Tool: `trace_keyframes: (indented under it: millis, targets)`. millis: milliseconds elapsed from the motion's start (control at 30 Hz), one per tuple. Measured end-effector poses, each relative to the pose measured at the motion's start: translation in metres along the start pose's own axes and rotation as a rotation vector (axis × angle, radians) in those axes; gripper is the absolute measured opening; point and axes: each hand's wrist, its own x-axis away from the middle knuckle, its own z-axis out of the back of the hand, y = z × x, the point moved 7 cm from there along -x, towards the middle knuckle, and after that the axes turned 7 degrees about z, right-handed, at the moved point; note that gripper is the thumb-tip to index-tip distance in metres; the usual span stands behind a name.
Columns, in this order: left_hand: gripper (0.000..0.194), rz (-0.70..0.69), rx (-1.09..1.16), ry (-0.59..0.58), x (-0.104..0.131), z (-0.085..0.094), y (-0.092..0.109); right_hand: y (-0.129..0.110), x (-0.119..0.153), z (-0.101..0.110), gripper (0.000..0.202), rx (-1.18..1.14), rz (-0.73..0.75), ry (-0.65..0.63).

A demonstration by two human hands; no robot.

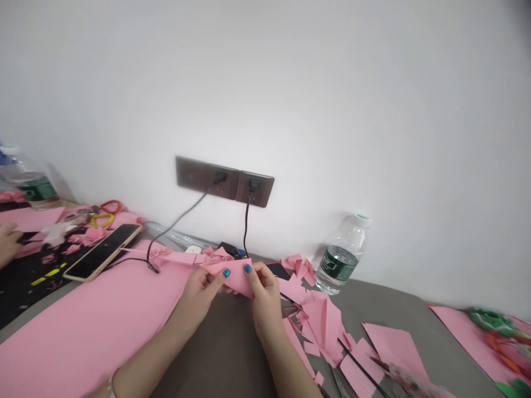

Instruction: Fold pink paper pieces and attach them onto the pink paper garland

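Note:
Between my two hands is a piece of pink paper (pixel 236 276), raised a little over the grey table (pixel 219 342). My left hand (pixel 203 290) pinches its left side, the thumb on top and the fingers underneath. On the right side my right hand (pixel 265 287) grips it the same way, thumb pressed on the face. The undersides of the fingers are hidden by the paper. A large pink sheet (pixel 103 326) lies to the left under my forearm. Pink scraps (pixel 323 320) are heaped to the right of my hands.
A water bottle (pixel 342 254) stands by the wall. Left lie a phone (pixel 103 251) and yellow-handled scissors (pixel 102 220); another person's hand (pixel 8 243) is at the far left. Cords run from the wall sockets (pixel 224 181). Green ribbon-like material (pixel 492 320) lies far right.

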Motion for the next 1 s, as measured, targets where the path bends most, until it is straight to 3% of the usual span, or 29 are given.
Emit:
trace_keyframes:
  millis: [133, 333, 533, 767, 1000]
  targets:
    - [0.033, -0.008, -0.023, 0.033, 0.000, 0.001, 0.003, 0.002, 0.000, 0.000, 0.031, -0.013, 0.003, -0.007]
    - [0.049, -0.025, 0.063, 0.029, 0.000, 0.005, -0.002, -0.002, 0.002, -0.004, 0.029, -0.019, 0.025, -0.038]
    - [0.052, -0.085, -0.034, 0.039, 0.003, 0.011, 0.002, -0.003, 0.002, -0.004, 0.028, -0.065, 0.032, -0.016]
    - [0.048, -0.119, -0.048, 0.043, 0.004, 0.015, 0.020, -0.006, 0.002, 0.000, 0.031, -0.040, 0.037, 0.032]
    - [0.046, -0.170, 0.001, 0.090, 0.005, 0.026, 0.017, -0.009, 0.005, -0.006, 0.030, 0.011, 0.085, 0.005]
